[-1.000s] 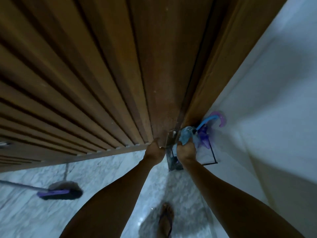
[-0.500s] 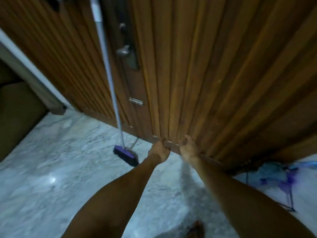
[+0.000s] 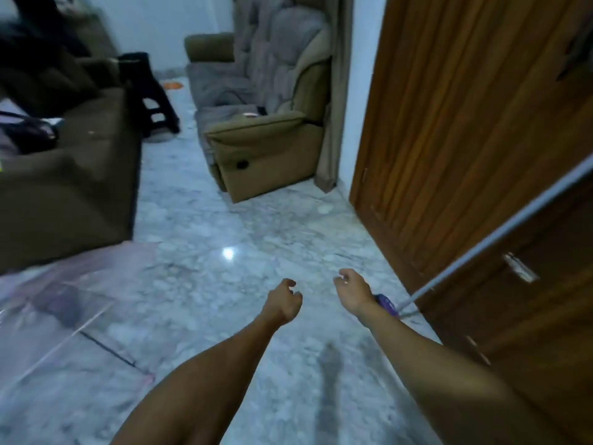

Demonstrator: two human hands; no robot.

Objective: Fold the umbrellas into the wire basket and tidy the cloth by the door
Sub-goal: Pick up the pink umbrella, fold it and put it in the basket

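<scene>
**Both hands free above the floor, open umbrella to the left of the door**

Left hand (image 3: 282, 304) and right hand (image 3: 353, 292) reach forward side by side over the marble floor (image 3: 224, 284), apart from each other. The fingers of each are loosely curled and hold nothing; neither hand touches any object. A clear, pink-tinted umbrella (image 3: 73, 303) lies open on the floor, well left of the door (image 3: 465, 139) and left of the left hand; its dark shaft runs toward a pink tip near the left forearm. The view is blurred, so finer detail of its canopy cannot be told. The wooden door fills the right side. A broom (image 3: 500, 232) leans against the door, its grey handle slanting down to a purple head (image 3: 386, 304) on the floor just behind the right wrist. Beyond the hands, left of the door, stands a tan recliner (image 3: 266, 139) with grey cloth over its seat. A brown sofa (image 3: 64, 187) stands farther left, above the umbrella.
</scene>
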